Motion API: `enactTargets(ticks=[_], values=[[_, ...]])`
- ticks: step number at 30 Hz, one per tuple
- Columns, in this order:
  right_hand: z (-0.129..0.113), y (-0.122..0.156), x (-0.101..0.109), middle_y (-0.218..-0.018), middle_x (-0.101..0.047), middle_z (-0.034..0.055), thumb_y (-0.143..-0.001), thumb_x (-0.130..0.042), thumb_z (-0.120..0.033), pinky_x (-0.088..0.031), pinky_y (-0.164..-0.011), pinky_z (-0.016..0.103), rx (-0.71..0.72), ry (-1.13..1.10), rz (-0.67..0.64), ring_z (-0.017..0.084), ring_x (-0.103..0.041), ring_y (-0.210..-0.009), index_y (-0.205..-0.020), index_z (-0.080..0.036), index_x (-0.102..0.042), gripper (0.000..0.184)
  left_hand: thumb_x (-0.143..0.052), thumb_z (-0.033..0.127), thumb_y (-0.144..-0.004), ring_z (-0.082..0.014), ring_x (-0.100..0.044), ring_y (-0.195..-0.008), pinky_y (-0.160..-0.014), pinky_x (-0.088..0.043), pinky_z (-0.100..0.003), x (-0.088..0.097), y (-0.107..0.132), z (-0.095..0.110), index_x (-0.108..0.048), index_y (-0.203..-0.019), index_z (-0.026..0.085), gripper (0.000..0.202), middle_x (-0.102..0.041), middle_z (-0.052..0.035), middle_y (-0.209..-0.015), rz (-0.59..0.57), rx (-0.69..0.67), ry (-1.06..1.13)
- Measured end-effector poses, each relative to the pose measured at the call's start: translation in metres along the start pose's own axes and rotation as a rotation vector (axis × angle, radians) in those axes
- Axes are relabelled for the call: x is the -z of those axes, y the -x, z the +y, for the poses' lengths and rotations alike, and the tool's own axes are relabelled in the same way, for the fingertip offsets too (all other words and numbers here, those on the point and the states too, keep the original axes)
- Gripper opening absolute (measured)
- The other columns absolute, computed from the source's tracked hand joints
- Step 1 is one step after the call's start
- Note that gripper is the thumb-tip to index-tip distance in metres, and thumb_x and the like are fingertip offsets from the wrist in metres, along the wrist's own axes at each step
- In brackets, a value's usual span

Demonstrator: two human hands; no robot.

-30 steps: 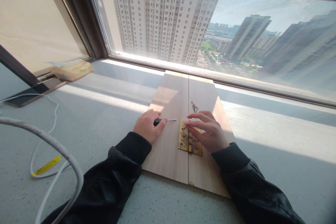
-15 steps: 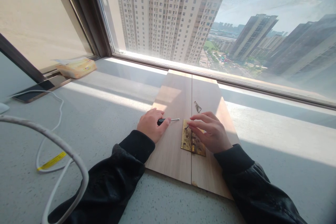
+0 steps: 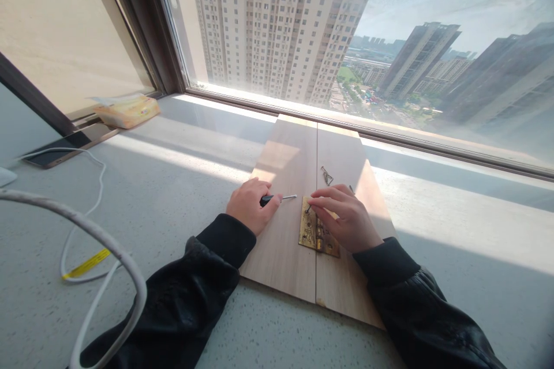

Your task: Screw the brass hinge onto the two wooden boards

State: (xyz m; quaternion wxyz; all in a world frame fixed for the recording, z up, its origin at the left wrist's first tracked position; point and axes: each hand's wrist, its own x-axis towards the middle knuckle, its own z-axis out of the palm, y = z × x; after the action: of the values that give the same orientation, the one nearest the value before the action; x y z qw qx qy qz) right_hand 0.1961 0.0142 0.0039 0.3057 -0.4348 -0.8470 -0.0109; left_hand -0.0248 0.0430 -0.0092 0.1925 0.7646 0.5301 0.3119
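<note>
A brass hinge (image 3: 308, 230) lies unfolded across the seam between two pale wooden boards (image 3: 285, 265). My right hand (image 3: 344, 216) is over the hinge, its thumb and fingers pinching a small screw (image 3: 308, 209) at the upper hole of the left leaf; the hand covers part of the right leaf. Resting on the left board, my left hand (image 3: 251, 206) is closed round a screwdriver (image 3: 269, 200), with the black handle partly hidden and the metal shaft pointing right toward the hinge. Several loose screws (image 3: 327, 176) lie in a small heap beyond the hinge.
The boards sit on a speckled white sill (image 3: 194, 179) that ends at a window frame (image 3: 242, 105). At the left are a thick white cable (image 3: 125, 259), a thin white cord (image 3: 100, 184), a phone (image 3: 56, 153) and a soft yellow packet (image 3: 127, 112).
My right fingers have shifted slightly at the screw, which now looks more upright in the hinge hole. My left hand and the screwdriver have barely moved.
</note>
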Motion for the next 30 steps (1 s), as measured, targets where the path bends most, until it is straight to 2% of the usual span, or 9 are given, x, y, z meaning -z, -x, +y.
enactTargets(ticks=[3, 6, 11, 19, 22, 30], values=[[0.0018, 0.0002, -0.0007, -0.087, -0.064, 0.0048, -0.081, -0.059, -0.023, -0.046, -0.071, 0.035, -0.019, -0.004, 0.014, 0.019, -0.051, -0.081, -0.083, -0.021, -0.066, 0.008, -0.046, 0.042, -0.081, -0.0241, -0.053, -0.108, -0.097, -0.039, -0.042, -0.0002, 0.0000, -0.0006, -0.054, -0.062, 0.019, 0.031, -0.065, -0.0038, -0.102, 0.006, -0.007, -0.003], [0.0021, 0.0007, -0.0004, -0.085, -0.063, 0.0054, -0.079, -0.062, -0.027, -0.046, -0.070, 0.035, -0.038, -0.002, 0.022, 0.019, -0.051, -0.080, -0.076, -0.019, -0.065, 0.009, -0.047, 0.042, -0.081, -0.0244, -0.053, -0.109, -0.097, -0.039, -0.042, 0.0000, -0.0005, -0.0002, -0.054, -0.062, 0.019, 0.031, -0.065, -0.0040, -0.102, 0.006, -0.008, -0.005], [0.0022, 0.0022, -0.0014, -0.089, -0.062, 0.0059, -0.079, -0.062, -0.028, -0.046, -0.071, 0.035, -0.056, -0.009, 0.010, 0.019, -0.051, -0.083, -0.090, -0.020, -0.068, 0.014, -0.047, 0.042, -0.081, -0.0249, -0.053, -0.108, -0.096, -0.040, -0.042, 0.0011, 0.0000, 0.0014, -0.054, -0.062, 0.018, 0.031, -0.065, -0.0044, -0.102, -0.006, -0.002, -0.010], [-0.0002, 0.0012, -0.0021, -0.098, -0.061, 0.0054, -0.084, -0.054, -0.021, -0.046, -0.075, 0.036, -0.043, -0.042, -0.031, 0.019, -0.050, -0.087, -0.101, -0.025, -0.066, 0.022, -0.046, 0.043, -0.081, -0.0249, -0.053, -0.109, -0.097, -0.040, -0.042, 0.0021, 0.0002, 0.0021, -0.056, -0.062, 0.019, 0.032, -0.065, -0.0046, -0.103, -0.004, -0.010, -0.018], [-0.0015, 0.0006, -0.0018, -0.099, -0.061, 0.0054, -0.084, -0.053, -0.020, -0.046, -0.074, 0.036, -0.034, -0.057, -0.039, 0.019, -0.051, -0.087, -0.099, -0.026, -0.066, 0.021, -0.046, 0.043, -0.081, -0.0250, -0.053, -0.109, -0.097, -0.040, -0.042, 0.0023, 0.0004, 0.0020, -0.056, -0.063, 0.019, 0.032, -0.065, -0.0047, -0.103, -0.007, -0.011, -0.017], [-0.0030, -0.0011, -0.0017, -0.093, -0.062, 0.0059, -0.083, -0.055, -0.019, -0.046, -0.077, 0.036, -0.058, -0.092, -0.019, 0.019, -0.052, -0.087, -0.086, -0.020, -0.062, 0.007, -0.046, 0.043, -0.081, -0.0247, -0.053, -0.109, -0.098, -0.039, -0.043, 0.0018, 0.0010, 0.0015, -0.057, -0.062, 0.019, 0.033, -0.065, -0.0051, -0.103, -0.005, -0.012, -0.019]])
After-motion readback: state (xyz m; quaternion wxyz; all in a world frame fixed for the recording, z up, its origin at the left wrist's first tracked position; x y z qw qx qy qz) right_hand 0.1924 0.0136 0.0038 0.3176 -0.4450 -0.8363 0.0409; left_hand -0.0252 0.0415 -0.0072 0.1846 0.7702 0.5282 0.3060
